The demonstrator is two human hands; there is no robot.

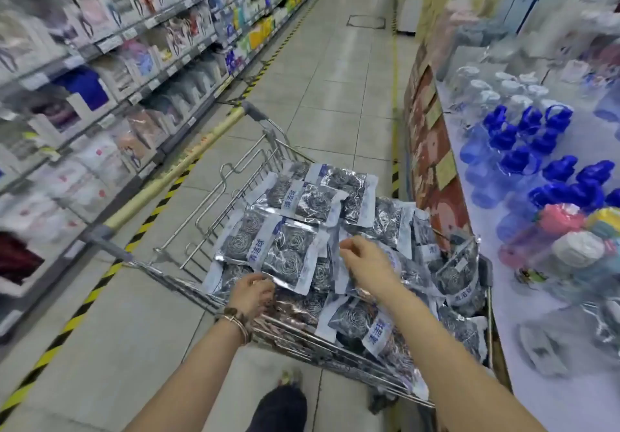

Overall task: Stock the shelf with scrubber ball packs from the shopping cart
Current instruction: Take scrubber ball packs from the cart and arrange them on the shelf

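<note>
A wire shopping cart stands in the aisle, its basket heaped with several silver scrubber ball packs that have white and blue labels. One pack lies on top at the near left. My left hand, with a bracelet on the wrist, pinches this pack's near edge. My right hand hovers with curled fingers by the pack's right edge, over other packs. Whether it holds anything is unclear. The shelf on the left is blurred.
A low display table with blue-lidded jars and clear containers presses against the cart's right side. Yellow-black floor tape runs along the left shelving. Open tiled aisle stretches ahead. My shoe is below the cart.
</note>
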